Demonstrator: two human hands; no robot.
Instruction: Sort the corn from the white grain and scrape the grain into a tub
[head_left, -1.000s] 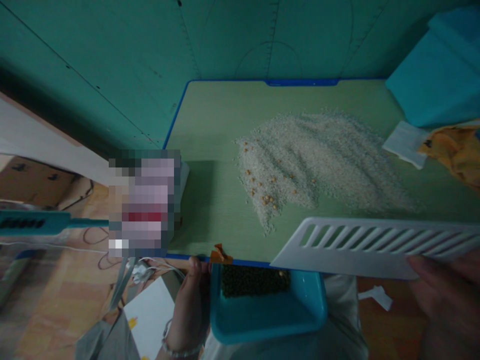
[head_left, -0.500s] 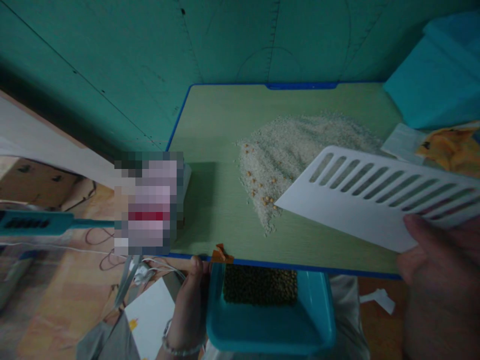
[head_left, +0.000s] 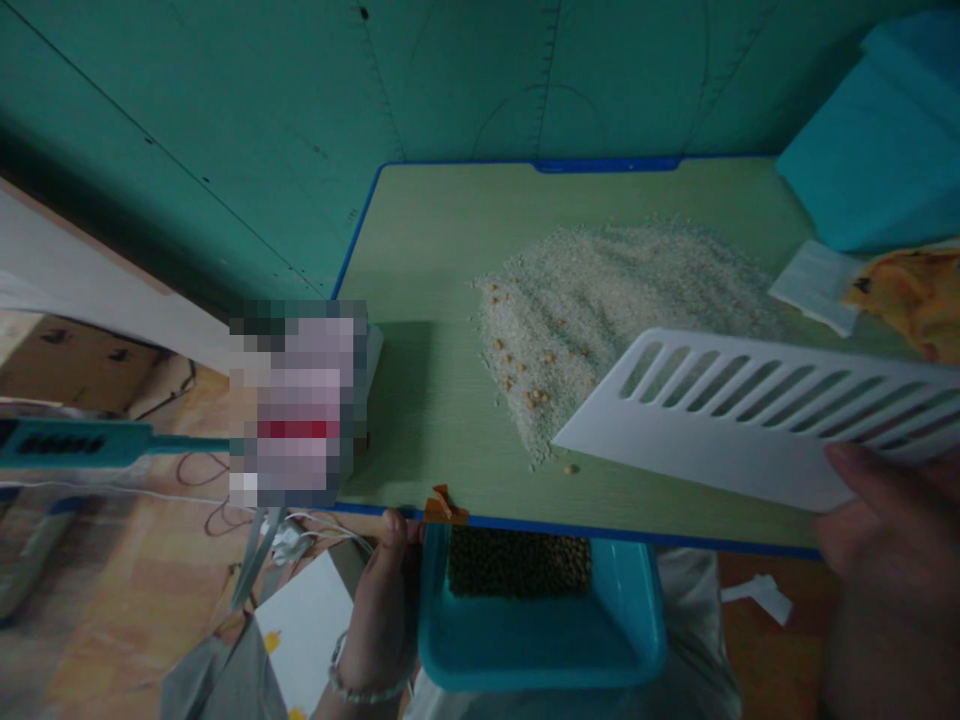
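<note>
My right hand point(head_left: 885, 560) grips a white slotted plastic panel point(head_left: 750, 425) by its near edge, its pointed end resting on the green board point(head_left: 435, 250) beside a spread of white rice point(head_left: 622, 300). Yellow beans point(head_left: 532, 398) dot the rice's left side, and one bean point(head_left: 571, 468) lies alone near the panel's tip. My left hand point(head_left: 379, 610), with a bracelet on the wrist, holds the left rim of a teal tray point(head_left: 540, 645) under the board's front edge. Dark green beans point(head_left: 517, 562) fill the tray's far part.
A pixelated box point(head_left: 300, 400) stands at the board's left edge. A teal handle point(head_left: 75, 443) juts in from the left. Teal cloth point(head_left: 870, 160), a white packet point(head_left: 814, 285) and a yellow bag point(head_left: 911, 295) lie at the right. Cables and paper lie on the floor below.
The panel swung up from the board's front edge onto the rice, then drew back toward me a little. One yellow bean now lies apart from the rice. My left hand stayed on the tray.
</note>
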